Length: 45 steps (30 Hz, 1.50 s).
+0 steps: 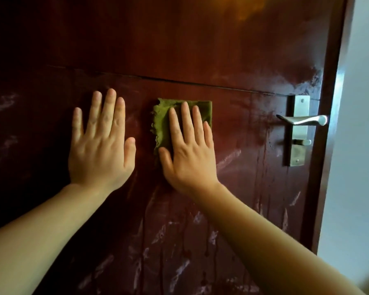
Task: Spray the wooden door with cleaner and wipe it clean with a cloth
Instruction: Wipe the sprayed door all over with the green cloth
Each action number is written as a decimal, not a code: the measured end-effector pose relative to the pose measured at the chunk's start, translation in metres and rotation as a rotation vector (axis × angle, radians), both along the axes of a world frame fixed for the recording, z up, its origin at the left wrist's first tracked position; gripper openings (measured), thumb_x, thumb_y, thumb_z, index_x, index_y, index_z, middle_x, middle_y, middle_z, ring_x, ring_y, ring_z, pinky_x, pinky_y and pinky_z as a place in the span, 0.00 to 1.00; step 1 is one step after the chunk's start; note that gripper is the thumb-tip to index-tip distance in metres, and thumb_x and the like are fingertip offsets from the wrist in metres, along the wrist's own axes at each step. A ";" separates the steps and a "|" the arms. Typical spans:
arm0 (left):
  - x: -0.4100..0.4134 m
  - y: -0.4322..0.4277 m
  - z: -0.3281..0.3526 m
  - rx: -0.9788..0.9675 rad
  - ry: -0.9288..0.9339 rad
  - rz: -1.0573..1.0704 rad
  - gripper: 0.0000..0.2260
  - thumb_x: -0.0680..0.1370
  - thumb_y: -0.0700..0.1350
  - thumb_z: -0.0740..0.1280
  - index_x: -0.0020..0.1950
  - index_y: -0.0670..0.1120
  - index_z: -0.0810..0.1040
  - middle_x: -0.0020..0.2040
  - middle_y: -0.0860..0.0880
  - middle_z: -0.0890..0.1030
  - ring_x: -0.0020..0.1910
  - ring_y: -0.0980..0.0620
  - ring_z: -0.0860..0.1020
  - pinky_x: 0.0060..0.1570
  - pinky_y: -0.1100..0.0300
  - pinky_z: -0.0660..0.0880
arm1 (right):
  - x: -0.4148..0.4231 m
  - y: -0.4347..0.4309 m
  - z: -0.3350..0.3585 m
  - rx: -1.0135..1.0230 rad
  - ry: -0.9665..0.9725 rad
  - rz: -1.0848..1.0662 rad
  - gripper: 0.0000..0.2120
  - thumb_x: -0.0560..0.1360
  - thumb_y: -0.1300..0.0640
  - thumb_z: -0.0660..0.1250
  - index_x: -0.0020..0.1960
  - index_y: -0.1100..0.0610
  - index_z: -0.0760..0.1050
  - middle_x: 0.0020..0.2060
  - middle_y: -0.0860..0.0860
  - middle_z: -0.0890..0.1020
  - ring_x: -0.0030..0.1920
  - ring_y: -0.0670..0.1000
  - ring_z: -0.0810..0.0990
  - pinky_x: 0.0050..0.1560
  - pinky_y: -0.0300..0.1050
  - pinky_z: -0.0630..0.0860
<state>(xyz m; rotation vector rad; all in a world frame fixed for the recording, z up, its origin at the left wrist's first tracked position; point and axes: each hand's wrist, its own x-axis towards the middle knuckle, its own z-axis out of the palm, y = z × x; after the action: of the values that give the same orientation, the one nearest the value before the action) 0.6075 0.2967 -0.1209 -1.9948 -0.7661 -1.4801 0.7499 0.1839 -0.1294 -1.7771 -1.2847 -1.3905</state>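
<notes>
A dark red-brown wooden door fills the view, streaked with whitish cleaner smears and drips, mostly on its lower half. A folded green cloth lies flat against the door near the middle. My right hand presses on the cloth with fingers spread, palm flat, covering its lower right part. My left hand rests flat and bare on the door just left of the cloth, fingers apart, holding nothing. No spray bottle is in sight.
A silver lever handle on a metal lock plate sits at the door's right edge. Beyond the door edge is a pale wall. A horizontal seam crosses the door above the hands.
</notes>
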 end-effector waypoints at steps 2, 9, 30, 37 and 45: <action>-0.001 0.001 0.000 0.006 0.001 -0.008 0.33 0.79 0.53 0.51 0.81 0.42 0.48 0.82 0.44 0.47 0.81 0.45 0.44 0.78 0.42 0.44 | 0.021 -0.012 0.011 0.003 -0.003 -0.008 0.35 0.78 0.42 0.55 0.81 0.51 0.50 0.81 0.53 0.51 0.80 0.54 0.45 0.77 0.52 0.44; 0.004 0.003 -0.002 0.016 -0.042 -0.068 0.33 0.79 0.54 0.50 0.81 0.41 0.49 0.82 0.43 0.47 0.81 0.45 0.44 0.77 0.41 0.42 | 0.122 -0.074 0.018 0.347 0.506 -0.124 0.33 0.79 0.43 0.45 0.81 0.55 0.45 0.81 0.54 0.47 0.80 0.54 0.44 0.79 0.54 0.43; 0.002 0.002 -0.003 0.013 -0.025 0.011 0.32 0.81 0.54 0.51 0.81 0.43 0.44 0.82 0.43 0.45 0.81 0.44 0.44 0.78 0.40 0.44 | 0.044 -0.022 -0.021 0.292 0.484 -0.123 0.34 0.79 0.44 0.50 0.80 0.58 0.50 0.80 0.56 0.47 0.80 0.57 0.44 0.78 0.59 0.46; 0.000 -0.001 -0.002 0.020 -0.011 0.056 0.31 0.82 0.54 0.50 0.81 0.43 0.44 0.82 0.43 0.45 0.81 0.44 0.45 0.78 0.41 0.45 | -0.009 0.005 -0.071 -0.031 0.039 -0.037 0.37 0.77 0.43 0.57 0.81 0.55 0.50 0.80 0.57 0.50 0.80 0.59 0.47 0.77 0.57 0.44; -0.003 -0.008 0.000 -0.024 0.028 0.055 0.31 0.82 0.55 0.48 0.81 0.43 0.44 0.82 0.43 0.46 0.81 0.44 0.45 0.78 0.42 0.45 | 0.027 -0.020 -0.155 -0.508 -0.530 0.023 0.37 0.75 0.41 0.61 0.80 0.50 0.55 0.79 0.52 0.52 0.79 0.54 0.53 0.77 0.54 0.46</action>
<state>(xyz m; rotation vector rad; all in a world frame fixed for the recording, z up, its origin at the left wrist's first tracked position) 0.6045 0.2883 -0.1205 -1.9915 -0.8240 -1.4146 0.7772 0.1640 -0.2843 -1.7400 -2.0817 -1.7001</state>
